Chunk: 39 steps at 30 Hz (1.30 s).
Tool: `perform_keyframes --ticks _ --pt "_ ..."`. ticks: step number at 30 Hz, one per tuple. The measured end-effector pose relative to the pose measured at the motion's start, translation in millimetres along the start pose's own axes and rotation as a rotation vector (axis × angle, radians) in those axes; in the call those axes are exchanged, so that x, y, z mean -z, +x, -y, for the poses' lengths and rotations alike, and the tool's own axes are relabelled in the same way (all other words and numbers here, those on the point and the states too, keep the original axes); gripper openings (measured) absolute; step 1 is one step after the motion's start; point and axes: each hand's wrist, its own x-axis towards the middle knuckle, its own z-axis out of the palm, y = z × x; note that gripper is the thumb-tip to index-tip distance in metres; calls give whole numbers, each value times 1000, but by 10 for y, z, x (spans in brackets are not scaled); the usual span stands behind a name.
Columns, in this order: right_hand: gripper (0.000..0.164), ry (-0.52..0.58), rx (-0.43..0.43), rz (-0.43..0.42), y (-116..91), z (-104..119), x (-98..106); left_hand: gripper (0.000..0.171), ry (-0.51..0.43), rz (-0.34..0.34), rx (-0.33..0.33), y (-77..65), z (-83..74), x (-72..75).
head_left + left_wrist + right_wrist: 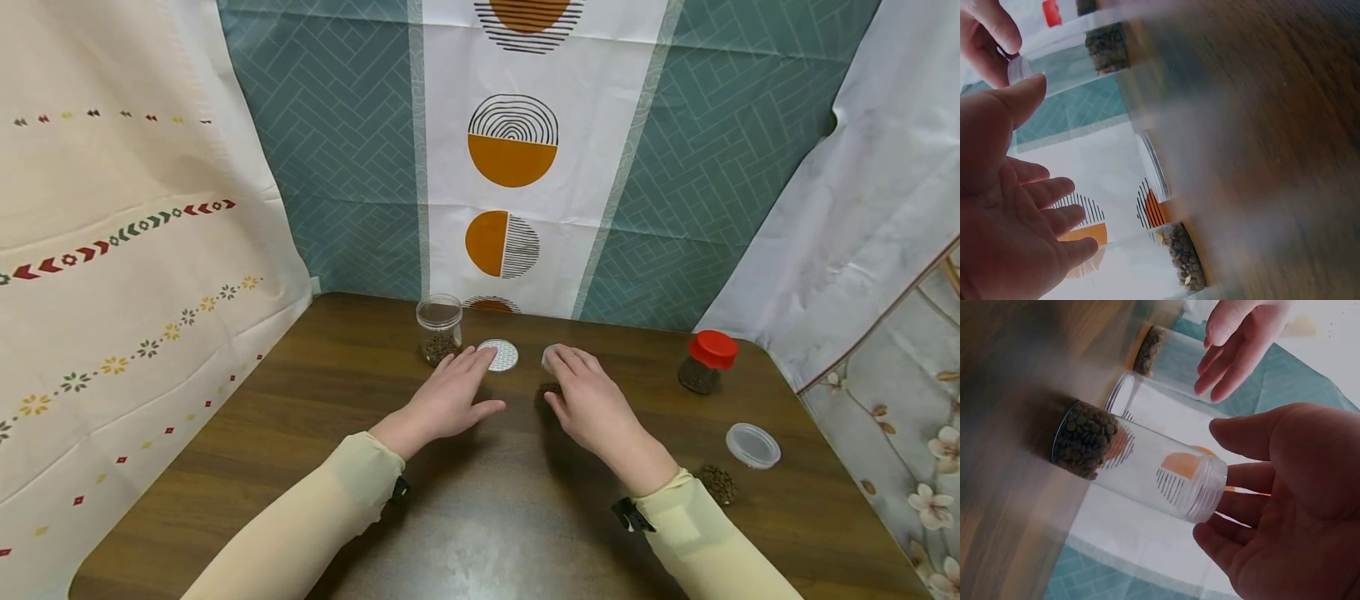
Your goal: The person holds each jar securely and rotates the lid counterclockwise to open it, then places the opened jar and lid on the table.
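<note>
My right hand (591, 407) is at the mouth of a clear plastic jar (1147, 469) with brown pellets (1085, 440) in its bottom. Its fingers lie by the jar's rim, thumb apart from it; whether the fingertips touch is hard to tell. The head view shows this jar mostly hidden behind that hand. My left hand (448, 393), its fingers spread, hovers over the table near a round white lid (501, 357), holding nothing. Just beyond the left fingertips stands another clear open jar (439, 321), also with pellets low inside.
At the right stands a jar with a red lid (713, 349). Nearer lies a clear lid (753, 446), beside pellets (717, 483) in a container partly covered by my right sleeve. Curtains (345, 167) hang behind the brown table (300, 417).
</note>
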Motion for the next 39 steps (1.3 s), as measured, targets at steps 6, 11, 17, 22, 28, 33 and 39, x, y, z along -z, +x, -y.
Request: perform_keyframes --ticks 6,11,17,22,28,33,39 --pt "57 16 77 -45 30 92 -42 90 -39 19 29 -14 24 7" --pt "58 43 107 -40 63 149 -75 89 -64 24 39 -25 47 1" --pt "60 66 131 -21 103 202 -100 88 -91 40 50 -23 117 -36" --pt "58 95 153 -7 137 255 -112 89 -113 56 72 -12 184 -62" --pt "54 130 168 -19 157 306 -112 90 -144 68 66 -20 190 -50" --pt "55 152 186 -22 175 325 -95 93 -179 83 62 2 184 -64" --pt "56 182 193 -7 177 321 -116 86 -220 97 20 64 152 -86"
